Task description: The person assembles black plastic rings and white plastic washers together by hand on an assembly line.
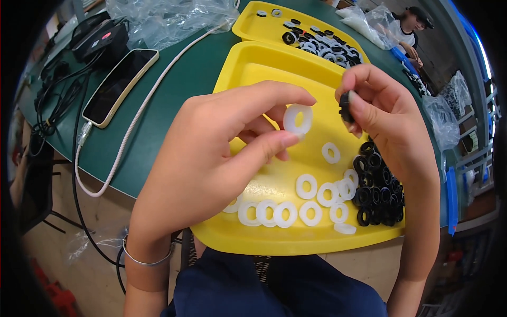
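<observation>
Between thumb and index finger of my left hand (211, 142) is a white ring (298, 120), its hole facing me. My right hand (388, 113) pinches a black ring (346, 107), seen edge-on with notches along its rim. Both hands are above a yellow tray (232, 66), and the two rings are apart. Loose white rings (310, 213) lie along the tray's near side, one (330, 152) by itself farther in. Many black rings (376, 195) are packed together at the right, partly hidden by my right forearm.
Behind stands a second yellow tray (251, 26) with mixed black and white pieces (322, 45). On the green table (158, 111) at left lie a phone (119, 87), its white cable (142, 108), black cords and plastic bags (169, 21). A person (411, 31) sits at far right.
</observation>
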Demonstrator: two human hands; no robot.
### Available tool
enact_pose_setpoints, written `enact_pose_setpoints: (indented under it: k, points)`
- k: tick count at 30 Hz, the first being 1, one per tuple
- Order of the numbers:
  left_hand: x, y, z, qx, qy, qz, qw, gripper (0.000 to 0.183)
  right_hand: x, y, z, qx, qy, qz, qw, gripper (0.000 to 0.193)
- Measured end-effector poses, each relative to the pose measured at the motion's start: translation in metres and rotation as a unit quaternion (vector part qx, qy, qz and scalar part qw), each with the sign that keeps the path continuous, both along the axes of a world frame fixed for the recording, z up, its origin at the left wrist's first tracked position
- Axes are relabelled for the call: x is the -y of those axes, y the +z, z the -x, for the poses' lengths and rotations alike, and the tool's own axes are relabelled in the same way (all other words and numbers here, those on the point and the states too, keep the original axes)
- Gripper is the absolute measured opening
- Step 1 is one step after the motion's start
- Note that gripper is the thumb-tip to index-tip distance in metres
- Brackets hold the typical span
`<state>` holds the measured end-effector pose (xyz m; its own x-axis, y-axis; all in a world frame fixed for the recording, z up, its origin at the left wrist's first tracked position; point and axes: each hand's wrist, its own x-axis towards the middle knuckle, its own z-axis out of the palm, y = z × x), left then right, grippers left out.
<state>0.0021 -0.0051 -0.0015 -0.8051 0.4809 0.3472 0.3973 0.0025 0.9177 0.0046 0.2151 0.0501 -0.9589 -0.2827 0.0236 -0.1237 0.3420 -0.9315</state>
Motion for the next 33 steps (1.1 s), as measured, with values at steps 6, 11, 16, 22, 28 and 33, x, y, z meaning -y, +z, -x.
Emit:
enact_pose_setpoints:
  k: [6,11,16,22,28,33]
  points:
    - [0.000,-0.004,0.001,-0.036,0.001,-0.043,0.998,0.036,0.017,-0.014,-0.010,0.029,0.039,0.180,0.982,0.023]
    - [-0.005,-0.007,0.000,-0.072,0.029,-0.095,0.992,0.027,0.020,-0.016,-0.015,0.024,-0.003,0.198,0.980,0.021]
    - [0.002,0.002,-0.003,-0.059,0.036,-0.026,0.997,0.009,0.023,-0.015,-0.017,0.011,-0.003,0.206,0.978,0.022]
    - [-0.001,-0.004,-0.004,-0.051,0.073,-0.038,0.995,0.013,0.028,-0.015,-0.020,0.007,0.010,0.178,0.984,0.024]
    - [-0.003,-0.002,-0.006,0.015,0.033,-0.112,0.993,0.019,0.034,-0.021,-0.024,-0.041,-0.002,0.188,0.981,0.025]
    - [0.002,-0.005,-0.004,-0.015,0.003,-0.069,0.998,0.026,0.043,-0.020,-0.025,-0.074,0.022,0.189,0.979,0.022]
